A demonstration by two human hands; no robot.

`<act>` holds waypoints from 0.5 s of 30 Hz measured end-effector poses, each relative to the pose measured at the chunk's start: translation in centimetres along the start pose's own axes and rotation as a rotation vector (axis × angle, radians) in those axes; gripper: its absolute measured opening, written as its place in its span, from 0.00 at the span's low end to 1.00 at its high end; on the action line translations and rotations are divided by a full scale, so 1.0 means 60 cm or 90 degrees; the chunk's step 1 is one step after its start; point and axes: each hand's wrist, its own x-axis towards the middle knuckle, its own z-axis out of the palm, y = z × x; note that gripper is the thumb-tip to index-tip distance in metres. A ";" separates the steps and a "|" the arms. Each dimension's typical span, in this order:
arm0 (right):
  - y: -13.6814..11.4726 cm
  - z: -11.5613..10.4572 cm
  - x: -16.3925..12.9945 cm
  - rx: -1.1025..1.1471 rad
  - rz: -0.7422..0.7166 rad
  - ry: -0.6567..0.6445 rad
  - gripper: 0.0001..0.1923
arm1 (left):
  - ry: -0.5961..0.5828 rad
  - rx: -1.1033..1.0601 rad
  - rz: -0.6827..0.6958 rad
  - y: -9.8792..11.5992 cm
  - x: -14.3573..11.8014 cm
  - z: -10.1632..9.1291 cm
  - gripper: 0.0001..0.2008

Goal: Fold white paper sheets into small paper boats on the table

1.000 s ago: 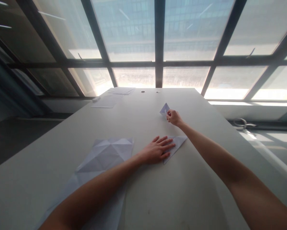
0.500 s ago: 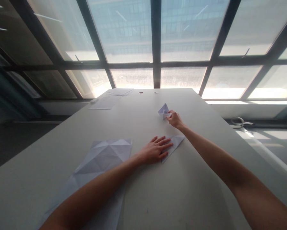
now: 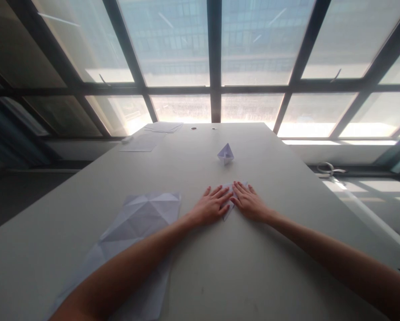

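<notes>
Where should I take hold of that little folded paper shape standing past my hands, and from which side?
Pinch the folded shape at its raised peak, coming from above. It stands free on the table with its point up and nothing beside it, so the top is likely the easiest grip; its base looks too low and flat to get fingers under.

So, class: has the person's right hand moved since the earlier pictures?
Yes. The right hand has drawn back toward the person from the small folded paper figure and now lies flat beside the left hand on the folded sheet.
</notes>
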 end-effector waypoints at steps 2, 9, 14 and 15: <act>0.023 -0.009 -0.003 -0.021 0.032 -0.006 0.35 | -0.012 0.006 0.002 -0.002 0.000 0.000 0.28; 0.081 -0.027 0.007 -0.050 0.100 0.001 0.33 | -0.033 0.006 0.009 -0.010 0.003 -0.004 0.28; 0.080 -0.029 0.005 -0.062 0.103 0.005 0.33 | -0.040 0.007 0.006 -0.016 0.003 -0.008 0.24; 0.074 -0.030 0.004 -0.065 0.106 0.017 0.33 | -0.038 0.010 0.005 -0.016 0.002 -0.008 0.24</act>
